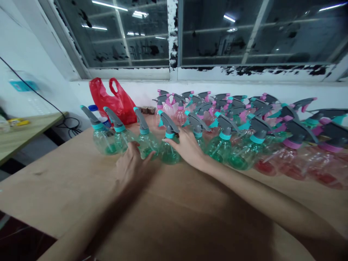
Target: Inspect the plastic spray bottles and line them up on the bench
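Observation:
A row of green spray bottles with grey and teal triggers stands along the back of a plywood table (54,181). My left hand (130,166) touches the lower side of one green spray bottle (146,145) with its fingers. My right hand (187,146) reaches across from the right, its fingers lying against the neck of another green spray bottle (168,152). Behind and right of these stand many more bottles, including red-tinted spray bottles (293,159) with pink collars. The rear bottles are partly hidden by the front ones.
A red plastic bag (111,101) and a few small brown items (144,110) sit behind the left bottles. A white wall and a paint-chipped window (114,32) rise behind the table. A lower side table (27,130) and a black cable (35,87) are at the left.

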Demonstrator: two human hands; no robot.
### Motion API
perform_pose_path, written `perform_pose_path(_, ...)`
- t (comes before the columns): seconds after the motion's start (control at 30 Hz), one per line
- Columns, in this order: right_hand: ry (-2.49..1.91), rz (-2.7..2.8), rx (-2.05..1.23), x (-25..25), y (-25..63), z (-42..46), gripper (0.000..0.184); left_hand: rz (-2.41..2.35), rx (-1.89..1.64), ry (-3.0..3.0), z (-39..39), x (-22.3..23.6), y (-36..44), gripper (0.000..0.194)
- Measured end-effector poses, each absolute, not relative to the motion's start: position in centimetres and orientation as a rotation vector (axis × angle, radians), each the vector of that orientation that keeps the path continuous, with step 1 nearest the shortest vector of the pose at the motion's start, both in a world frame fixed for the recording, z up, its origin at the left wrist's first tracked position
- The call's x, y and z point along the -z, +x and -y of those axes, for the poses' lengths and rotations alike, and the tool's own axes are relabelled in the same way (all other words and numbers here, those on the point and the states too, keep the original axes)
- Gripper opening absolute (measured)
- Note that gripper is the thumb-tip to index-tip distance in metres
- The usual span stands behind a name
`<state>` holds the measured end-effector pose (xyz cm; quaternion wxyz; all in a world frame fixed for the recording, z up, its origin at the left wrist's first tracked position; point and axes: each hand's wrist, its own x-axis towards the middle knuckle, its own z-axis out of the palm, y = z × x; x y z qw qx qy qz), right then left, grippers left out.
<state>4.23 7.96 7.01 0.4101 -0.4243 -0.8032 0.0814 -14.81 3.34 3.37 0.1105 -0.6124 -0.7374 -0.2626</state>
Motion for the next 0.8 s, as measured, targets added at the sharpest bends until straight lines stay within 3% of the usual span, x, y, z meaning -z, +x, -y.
perform_pose_path(0.53, -1.108, 2.046, -0.186, -7.2, 3.9, -8.1, 0.034, 2.21, 0.734, -1.844, -3.4, -4.0, -14.6, 0.046)
perform_pose_path(0.8, -1.145, 1.96, -0.298, -7.4, 4.3, -7.3, 0.057, 2.1, 0.76, -2.072, -1.3, -2.7, -14.3, 0.037)
